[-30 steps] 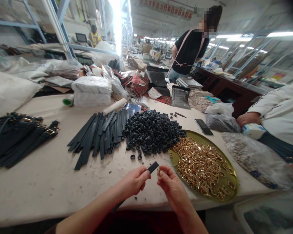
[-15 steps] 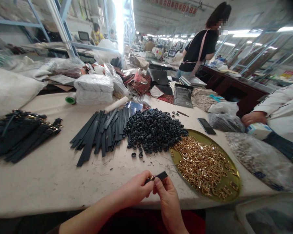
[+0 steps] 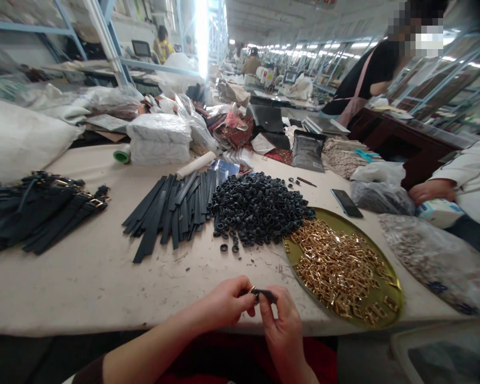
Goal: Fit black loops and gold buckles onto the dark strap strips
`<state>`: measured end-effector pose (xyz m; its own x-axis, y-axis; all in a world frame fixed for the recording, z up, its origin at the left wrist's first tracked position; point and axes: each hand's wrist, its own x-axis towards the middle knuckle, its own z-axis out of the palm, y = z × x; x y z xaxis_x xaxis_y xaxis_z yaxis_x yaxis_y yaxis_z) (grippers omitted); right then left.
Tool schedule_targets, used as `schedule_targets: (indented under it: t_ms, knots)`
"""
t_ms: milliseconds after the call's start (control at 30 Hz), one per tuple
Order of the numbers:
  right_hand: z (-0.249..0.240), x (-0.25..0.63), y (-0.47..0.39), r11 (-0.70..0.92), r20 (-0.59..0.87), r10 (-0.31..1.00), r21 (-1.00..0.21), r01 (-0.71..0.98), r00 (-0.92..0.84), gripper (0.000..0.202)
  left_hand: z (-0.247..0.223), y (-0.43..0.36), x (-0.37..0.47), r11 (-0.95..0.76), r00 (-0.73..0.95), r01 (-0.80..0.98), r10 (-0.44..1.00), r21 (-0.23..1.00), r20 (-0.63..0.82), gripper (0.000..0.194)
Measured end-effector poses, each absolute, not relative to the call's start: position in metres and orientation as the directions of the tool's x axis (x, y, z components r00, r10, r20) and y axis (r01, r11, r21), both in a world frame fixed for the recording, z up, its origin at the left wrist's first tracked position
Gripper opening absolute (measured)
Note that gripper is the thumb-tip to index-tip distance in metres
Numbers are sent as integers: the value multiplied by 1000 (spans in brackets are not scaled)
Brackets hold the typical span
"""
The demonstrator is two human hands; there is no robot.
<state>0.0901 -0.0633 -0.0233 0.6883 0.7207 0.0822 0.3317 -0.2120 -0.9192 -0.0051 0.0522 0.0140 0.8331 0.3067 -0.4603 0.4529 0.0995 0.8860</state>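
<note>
Near the table's front edge, my left hand (image 3: 232, 303) pinches a gold buckle (image 3: 255, 292) joined to a black strap. Close beside it, my right hand (image 3: 282, 320) has its fingers closed on the same black strap (image 3: 267, 295). Beyond my hands lie a heap of small black loops (image 3: 260, 208) and, left of it, a pile of flat black strips (image 3: 172, 208). A round golden tray (image 3: 396, 285) holds many gold buckles (image 3: 336, 266) to the right. Black straps with buckles (image 3: 48, 213) are bunched at the far left.
A phone (image 3: 346, 203) lies behind the tray. Wrapped white bundles (image 3: 159, 140) and a grey packet (image 3: 308, 151) stand at the back. A plastic bag (image 3: 432, 261) is at the right. One person leans over at the back right; another's hand (image 3: 434, 191) rests on a small box.
My right hand's fingers have shifted over the strap, covering more of its end. The person in black has moved right and leans forward. The whole view has shifted slightly.
</note>
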Motion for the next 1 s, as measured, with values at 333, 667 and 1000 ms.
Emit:
schedule_targets:
  t_ms: [333,667,1000]
  knots:
    - [-12,97,-48,-285,-54,791,-914,288,610,31,14,60,-5,233,818,418,325,878,-475,20]
    - [-29,104,-32,-365,-366,805,-926,-97,467,35,1,71,-8,155,802,468,338,870,-492,18]
    - [-22,159,9,-315,19,833,-806,501,554,22,-7,81,1,175,844,318,396,932,-363,20]
